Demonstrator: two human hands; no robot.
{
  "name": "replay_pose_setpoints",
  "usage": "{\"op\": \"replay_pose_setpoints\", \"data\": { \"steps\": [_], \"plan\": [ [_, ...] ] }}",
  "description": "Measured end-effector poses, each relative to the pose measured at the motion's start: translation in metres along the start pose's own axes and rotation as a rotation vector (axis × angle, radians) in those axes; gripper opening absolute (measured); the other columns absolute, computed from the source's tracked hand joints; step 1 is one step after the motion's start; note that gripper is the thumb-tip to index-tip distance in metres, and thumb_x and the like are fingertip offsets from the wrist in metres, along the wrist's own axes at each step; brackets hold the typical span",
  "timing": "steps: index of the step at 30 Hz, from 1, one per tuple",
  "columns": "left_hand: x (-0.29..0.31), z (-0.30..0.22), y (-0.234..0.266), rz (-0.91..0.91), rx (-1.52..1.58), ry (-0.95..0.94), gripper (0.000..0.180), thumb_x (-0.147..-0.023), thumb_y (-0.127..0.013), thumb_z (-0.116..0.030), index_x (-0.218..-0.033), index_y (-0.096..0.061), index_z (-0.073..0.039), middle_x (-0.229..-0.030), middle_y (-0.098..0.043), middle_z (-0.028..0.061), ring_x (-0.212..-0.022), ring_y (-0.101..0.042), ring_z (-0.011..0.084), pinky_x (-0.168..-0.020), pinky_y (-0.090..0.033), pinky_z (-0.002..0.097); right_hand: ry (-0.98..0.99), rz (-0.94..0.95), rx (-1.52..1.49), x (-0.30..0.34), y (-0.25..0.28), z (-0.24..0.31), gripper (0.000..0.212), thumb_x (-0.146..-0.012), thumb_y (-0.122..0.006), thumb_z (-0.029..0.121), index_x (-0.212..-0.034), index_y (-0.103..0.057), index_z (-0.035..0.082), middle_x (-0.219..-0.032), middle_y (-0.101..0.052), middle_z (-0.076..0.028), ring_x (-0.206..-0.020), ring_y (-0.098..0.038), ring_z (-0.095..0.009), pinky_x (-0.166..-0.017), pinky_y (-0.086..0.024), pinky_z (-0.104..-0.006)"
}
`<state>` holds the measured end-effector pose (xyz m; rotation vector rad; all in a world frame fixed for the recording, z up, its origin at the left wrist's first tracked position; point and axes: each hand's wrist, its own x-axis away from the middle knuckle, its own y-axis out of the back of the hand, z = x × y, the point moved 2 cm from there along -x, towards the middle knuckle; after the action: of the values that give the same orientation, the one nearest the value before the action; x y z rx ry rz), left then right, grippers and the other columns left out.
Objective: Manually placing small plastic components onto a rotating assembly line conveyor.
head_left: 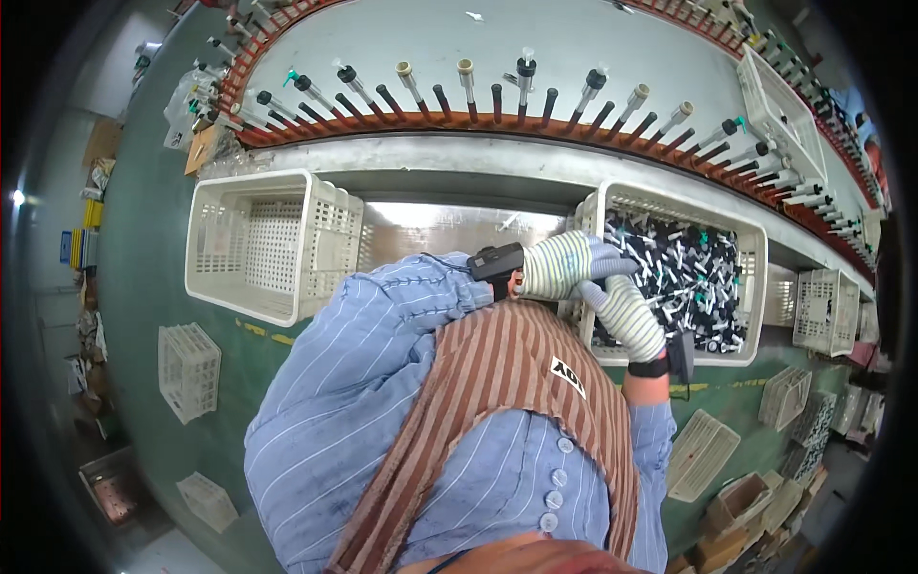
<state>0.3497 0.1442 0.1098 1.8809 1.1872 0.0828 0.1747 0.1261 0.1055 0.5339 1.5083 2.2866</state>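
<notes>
Both hands wear striped knit gloves with grey fingers, and they meet over the near-left rim of a white perforated crate (755, 287). My left hand (564, 266) reaches across from the left, its fingers curled toward the right one. Just below it, my right hand (626, 316) has its fingers bent up against the left fingers. Both look closed; anything between the fingertips is hidden. Heaped inside the crate are many small black and white parts (684, 277), a few of them green, with pale stems. Dark devices are strapped to both wrists.
Beyond the crates runs a curved rail (459, 120) with upright dark pegs, several carrying white tubular pieces with black, beige or green tops. Another white crate (244, 249) stands at left. A white tray (779, 115) lies at far right. Stacked crates and boxes (736, 502) sit lower right.
</notes>
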Motion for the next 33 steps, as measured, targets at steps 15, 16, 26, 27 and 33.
{"op": "replay_pose_setpoints", "data": {
  "steps": [15,16,26,27,33],
  "plan": [
    [0.101,0.093,0.095,-0.671,0.883,0.548,0.033,-0.086,-0.070,-0.012,-0.117,-0.061,-0.008,-0.082,-0.062,0.0038,-0.074,-0.063,0.0180,-0.070,-0.054,0.0320,-0.255,-0.583,-1.158,-0.089,0.031,0.063,0.035,-0.102,-0.053,0.022,-0.130,-0.051,0.001,-0.097,-0.067,-0.006,-0.084,-0.058,-0.008,-0.077,-0.048,-0.0227],
    [0.099,0.083,0.120,-0.814,0.828,0.541,0.030,-0.087,-0.069,-0.011,-0.115,-0.060,-0.008,-0.083,-0.061,0.0029,-0.075,-0.062,0.0168,-0.070,-0.054,0.0318,-0.284,-0.602,-1.185,-0.090,0.029,0.059,0.035,-0.102,-0.053,0.022,-0.130,-0.052,0.002,-0.098,-0.067,-0.006,-0.083,-0.058,-0.008,-0.076,-0.048,-0.0224],
    [0.204,0.140,0.300,-1.300,0.033,0.455,0.014,-0.098,-0.060,-0.017,-0.101,-0.057,-0.004,-0.090,-0.063,0.0084,-0.080,-0.064,0.0191,-0.082,-0.057,0.0365,-0.526,-0.620,-1.148,-0.082,0.009,0.019,0.028,-0.103,-0.048,0.019,-0.121,-0.059,0.001,-0.092,-0.066,-0.007,-0.076,-0.061,-0.010,-0.070,-0.051,-0.0235],
    [0.209,0.149,0.303,-1.443,0.474,0.328,0.017,-0.096,-0.062,-0.019,-0.101,-0.058,-0.003,-0.090,-0.065,0.0084,-0.080,-0.065,0.0182,-0.081,-0.056,0.0324,-0.530,-0.622,-1.170,-0.080,0.007,0.015,0.028,-0.103,-0.048,0.019,-0.121,-0.059,0.000,-0.092,-0.065,-0.007,-0.076,-0.061,-0.010,-0.070,-0.051,-0.0232],
    [0.234,0.176,0.314,-1.445,0.326,0.602,0.031,-0.096,-0.063,-0.031,-0.099,-0.060,0.000,-0.098,-0.071,0.0164,-0.093,-0.068,0.0233,-0.080,-0.053,0.0332,-0.593,-0.636,-1.142,-0.073,0.004,-0.012,0.030,-0.105,-0.045,0.022,-0.123,-0.058,0.002,-0.092,-0.063,-0.004,-0.074,-0.059,-0.008,-0.067,-0.051,-0.0214]
  ]
}}
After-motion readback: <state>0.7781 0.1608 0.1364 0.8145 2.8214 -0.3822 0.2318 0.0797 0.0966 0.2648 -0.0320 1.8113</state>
